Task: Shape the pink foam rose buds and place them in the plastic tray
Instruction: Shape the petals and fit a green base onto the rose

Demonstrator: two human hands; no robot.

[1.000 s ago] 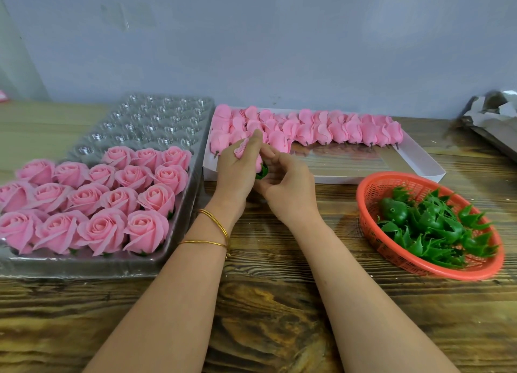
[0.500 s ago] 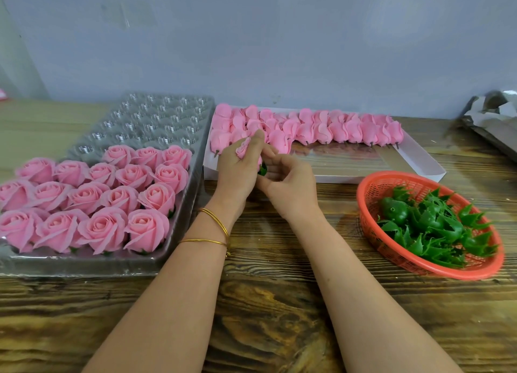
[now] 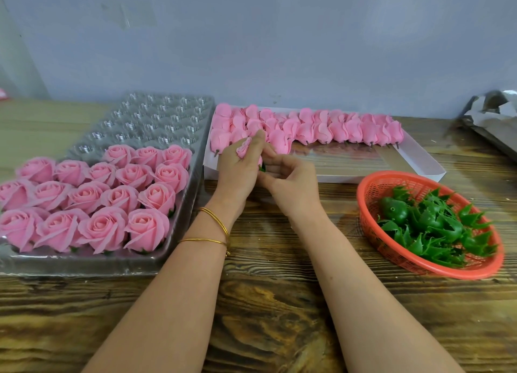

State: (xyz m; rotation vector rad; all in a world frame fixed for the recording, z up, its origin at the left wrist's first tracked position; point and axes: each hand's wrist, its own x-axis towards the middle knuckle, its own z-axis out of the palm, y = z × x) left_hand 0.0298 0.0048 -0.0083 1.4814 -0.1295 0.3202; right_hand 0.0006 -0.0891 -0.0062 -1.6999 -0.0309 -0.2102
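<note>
Pink foam rose bud (image 3: 244, 150) held above the middle of the tabletop (image 3: 265, 302), just before the near edge of the white box (image 3: 419, 160) of unshaped buds (image 3: 335, 126). Left hand (image 3: 237, 174) wrapped round it, fingers curled, only the petal tip peeking out on top; right hand (image 3: 291, 182) pinching at the green calyx (image 3: 262, 168) beneath, the two hands touching. Long axis tilted up and away: petals far, calyx low and toward the right hand. Plastic tray (image 3: 156, 115) off to the left, along the tabletop's left edge, near rows filled with opened roses (image 3: 112, 202), far cups bare. Left hand nearer the tray, so probably a leftward carry by that hand, calyx turned down into a free cup beside the three farthest roses. Looks tighter than the tray's roses, so shaping likely the step in hand. Orange basket (image 3: 372, 188) of spare calyxes (image 3: 430, 224) at the right edge, well apart from both hands.
</note>
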